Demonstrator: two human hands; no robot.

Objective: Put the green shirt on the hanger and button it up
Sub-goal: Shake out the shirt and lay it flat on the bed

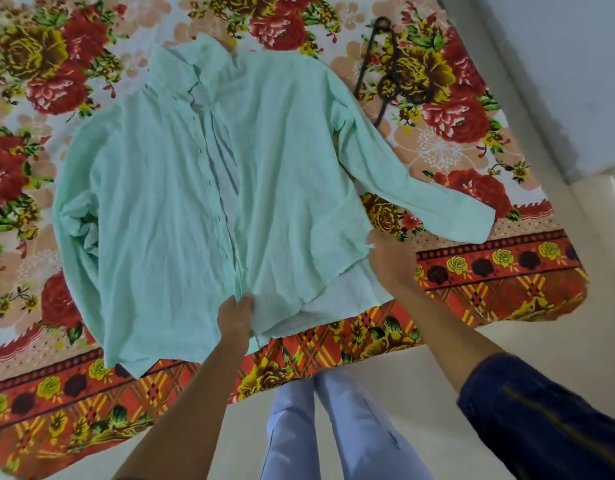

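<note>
Left hand (236,315) gripped the green shirt (181,188) at the bottom of the front opening, fingers curled round the placket edge near the hem. Right hand (389,261) pinched the side of the same front panel, just below where the sleeve ran off to its right. Both held fabric, neither slack.

Shirt lay front-up on the bed (56,98), spread away from the hands, collar at the far end, front unbuttoned with the paler inside showing along the gap. Judging by the two grips, they were there to flatten or lift the right-side panel so the front could be opened for the hanger.

Hanger (385,81) was a dark thing on the floral bedsheet (472,133), well beyond the right hand, just beside the shirt's shoulder. It looked like a hook and wire frame, but the pattern under it made the outline hard to read. It sat outside the shirt, so hanging wasn't done and no buttons were closed.

Far sleeve was bunched up, well off to the left of the left hand.
</note>
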